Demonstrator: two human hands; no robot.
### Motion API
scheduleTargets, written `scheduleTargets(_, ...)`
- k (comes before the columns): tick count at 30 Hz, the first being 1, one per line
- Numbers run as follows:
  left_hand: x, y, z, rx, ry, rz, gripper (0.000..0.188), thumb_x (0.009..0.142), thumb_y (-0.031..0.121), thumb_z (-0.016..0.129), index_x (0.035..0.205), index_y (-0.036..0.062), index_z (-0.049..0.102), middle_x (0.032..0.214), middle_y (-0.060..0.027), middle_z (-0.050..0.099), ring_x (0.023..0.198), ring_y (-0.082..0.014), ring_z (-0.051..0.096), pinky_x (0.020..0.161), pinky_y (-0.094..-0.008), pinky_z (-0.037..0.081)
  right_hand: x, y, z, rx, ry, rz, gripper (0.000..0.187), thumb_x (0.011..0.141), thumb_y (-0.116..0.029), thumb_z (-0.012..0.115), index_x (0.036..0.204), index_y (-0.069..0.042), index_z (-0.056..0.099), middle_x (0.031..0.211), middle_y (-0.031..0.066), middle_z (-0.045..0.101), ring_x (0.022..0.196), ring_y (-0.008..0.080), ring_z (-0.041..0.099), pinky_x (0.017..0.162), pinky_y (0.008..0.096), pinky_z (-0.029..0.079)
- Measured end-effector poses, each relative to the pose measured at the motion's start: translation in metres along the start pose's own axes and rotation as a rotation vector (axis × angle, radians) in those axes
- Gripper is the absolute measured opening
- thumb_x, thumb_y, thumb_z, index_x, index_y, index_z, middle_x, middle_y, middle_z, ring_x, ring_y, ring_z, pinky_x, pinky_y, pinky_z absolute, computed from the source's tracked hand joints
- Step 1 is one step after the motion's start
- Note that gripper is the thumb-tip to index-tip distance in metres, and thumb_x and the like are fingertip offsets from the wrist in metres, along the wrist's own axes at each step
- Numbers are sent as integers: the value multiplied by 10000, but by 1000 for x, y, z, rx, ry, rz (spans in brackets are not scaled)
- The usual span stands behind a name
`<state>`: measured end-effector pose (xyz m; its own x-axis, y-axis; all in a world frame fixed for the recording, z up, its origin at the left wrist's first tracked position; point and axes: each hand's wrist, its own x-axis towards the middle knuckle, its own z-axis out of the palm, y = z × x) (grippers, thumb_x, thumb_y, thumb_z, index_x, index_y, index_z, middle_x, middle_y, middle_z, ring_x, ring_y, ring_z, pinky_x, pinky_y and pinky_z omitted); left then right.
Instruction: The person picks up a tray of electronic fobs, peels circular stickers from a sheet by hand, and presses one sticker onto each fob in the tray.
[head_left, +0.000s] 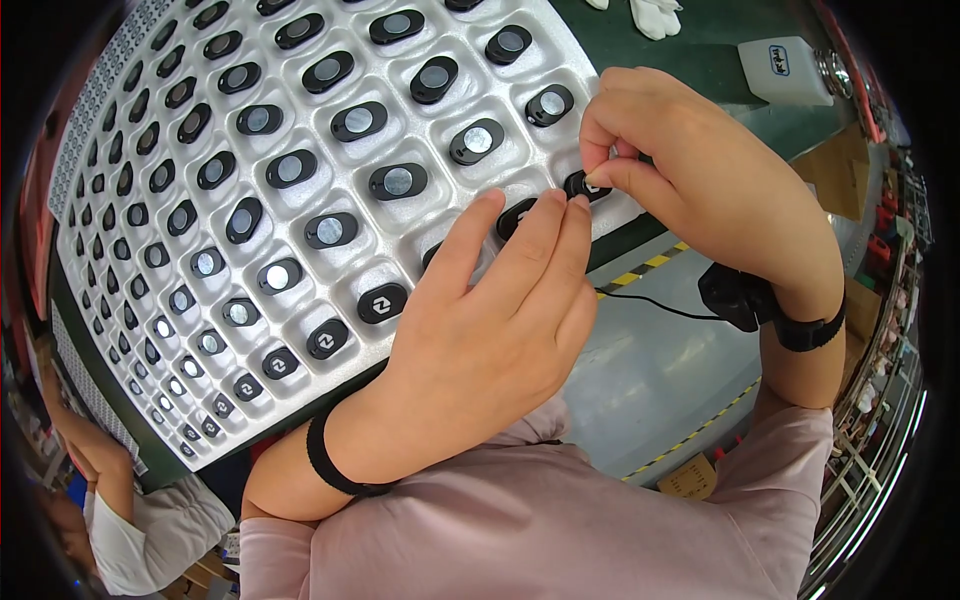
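A silvery moulded tray (365, 205) holds rows of small black oval pieces, many with a round silver disc on top. Along its near edge, several pieces such as this one (381, 303) show a white mark and no disc. My left hand (490, 320) reaches over that edge, fingers stretched out, two fingertips touching a black oval piece (578, 187) in its pocket. Thumb and index finger of my right hand (655, 150) are pinched together at the same piece; whatever is between them is too small or hidden. Two more near-edge pieces are partly covered by my left fingers.
The tray lies on a dark green table (690, 70). White gloves (656, 18) and a white bottle (785, 70) with a metal top stand beyond my right hand. A black cable (655, 303) runs to my right wrist. Another person's arm (100, 455) is at the lower left.
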<state>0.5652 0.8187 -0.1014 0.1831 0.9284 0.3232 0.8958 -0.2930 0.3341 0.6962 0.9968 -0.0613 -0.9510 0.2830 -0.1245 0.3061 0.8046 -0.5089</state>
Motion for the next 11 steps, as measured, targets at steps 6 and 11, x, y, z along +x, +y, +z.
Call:
scheduleTargets(6,0,-1,-2,11,-10,9,151,797,178,670,803,58,579,1286,-138,630,1206,-249,590,1044,-458,417,1,-3,-1,-4,9,21,119,834,-16,641,889,-18,536,846,99,502,802,265,516,740,362,444)
scheduleTargets(11,-1,-1,-1,12,-6,2,153,792,184,675,806,63,583,1309,-134,620,1230,-247,579,1056,-461,408,-8,-13,7,-7,189,43,126,830,-12,650,910,-18,554,841,98,517,808,267,525,737,363,446)
